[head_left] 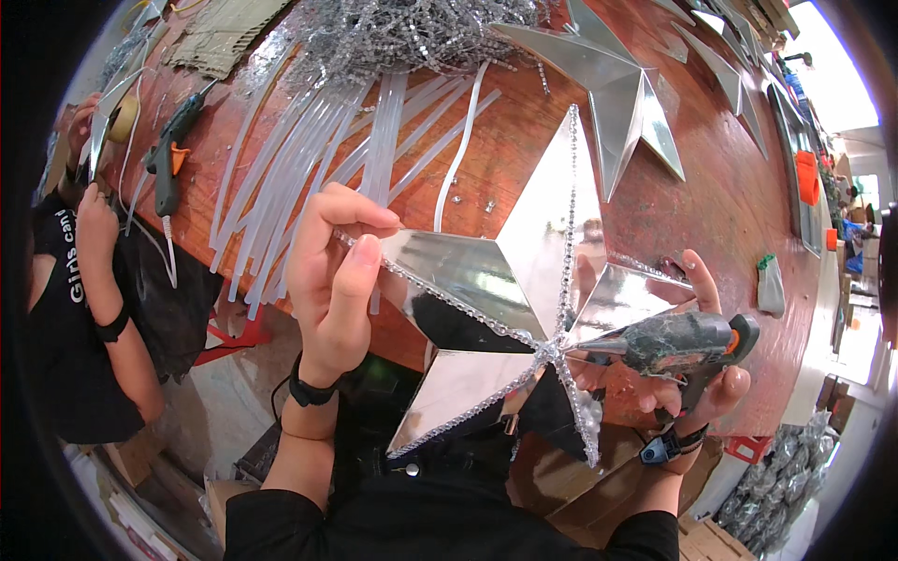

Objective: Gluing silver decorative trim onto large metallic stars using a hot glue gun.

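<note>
A shiny silver five-pointed star (538, 215) is held up in front of me, with strings of small clear beads along its ridges. My left hand (332, 280) pinches the tip of its left point between thumb and fingers. In my right hand (711, 379) is a dark hot glue gun (673, 341), lying across the star's lower right side. Its nozzle tip is at the star's centre, where the bead strings meet; whether it touches cannot be made out. One right finger is raised beside the star's right point. The star and gun partly hide that hand.
Clear glue sticks (281, 187) lie spread on the reddish wooden table (720, 224), below a heap of silver bead strings (402, 42). Another glue gun (168, 154) lies left. More silver stars (622, 89) lie at the far right. A co-worker's arm (112, 309) is at the left edge.
</note>
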`<state>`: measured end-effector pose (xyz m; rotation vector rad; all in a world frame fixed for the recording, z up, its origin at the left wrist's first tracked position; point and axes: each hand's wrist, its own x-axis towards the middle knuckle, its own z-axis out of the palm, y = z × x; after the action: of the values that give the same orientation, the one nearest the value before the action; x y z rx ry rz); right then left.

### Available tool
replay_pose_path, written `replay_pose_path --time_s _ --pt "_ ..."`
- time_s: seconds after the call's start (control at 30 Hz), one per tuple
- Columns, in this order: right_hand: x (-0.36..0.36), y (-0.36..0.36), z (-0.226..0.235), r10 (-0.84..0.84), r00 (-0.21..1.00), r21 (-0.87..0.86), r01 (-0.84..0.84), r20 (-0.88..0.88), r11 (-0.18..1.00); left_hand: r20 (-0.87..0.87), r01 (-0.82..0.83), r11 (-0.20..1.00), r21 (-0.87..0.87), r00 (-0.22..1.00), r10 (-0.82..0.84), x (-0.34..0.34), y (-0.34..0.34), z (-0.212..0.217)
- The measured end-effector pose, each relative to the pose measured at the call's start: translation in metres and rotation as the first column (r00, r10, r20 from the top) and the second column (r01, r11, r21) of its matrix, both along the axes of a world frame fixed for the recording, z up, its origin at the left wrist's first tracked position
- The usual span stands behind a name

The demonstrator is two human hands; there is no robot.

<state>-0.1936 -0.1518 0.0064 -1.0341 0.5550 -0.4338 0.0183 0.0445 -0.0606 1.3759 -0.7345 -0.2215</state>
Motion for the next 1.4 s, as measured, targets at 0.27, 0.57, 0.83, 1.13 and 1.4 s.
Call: replay_pose_path --time_s 0.27,0.57,0.83,1.13,1.4 --pt "-0.007 -0.003 -0.002 -0.022 0.994 -0.040 0.018 -0.104 0.999 -0.039 0.011 1.000 -0.017 0.999 -0.011 -0.001 0.000 0.001" --pt "-0.007 0.004 0.000 -0.062 0.987 -0.047 0.055 -0.145 0.997 -0.100 0.017 1.000 -0.012 0.995 -0.018 -0.001 0.000 0.001" --pt "-0.005 0.000 -0.002 -0.064 0.997 0.026 0.065 -0.035 0.998 -0.045 0.005 1.000 0.030 0.999 -0.004 0.000 0.002 0.002" --pt "0.007 0.009 0.003 -0.057 0.998 -0.036 0.058 0.037 0.998 -0.043 -0.008 1.000 0.006 0.999 0.008 -0.002 0.000 0.001" --pt "-0.006 0.000 -0.004 -0.103 0.994 0.025 0.104 -0.032 0.994 -0.037 0.004 1.000 -0.021 0.999 -0.005 -0.002 -0.001 0.001"
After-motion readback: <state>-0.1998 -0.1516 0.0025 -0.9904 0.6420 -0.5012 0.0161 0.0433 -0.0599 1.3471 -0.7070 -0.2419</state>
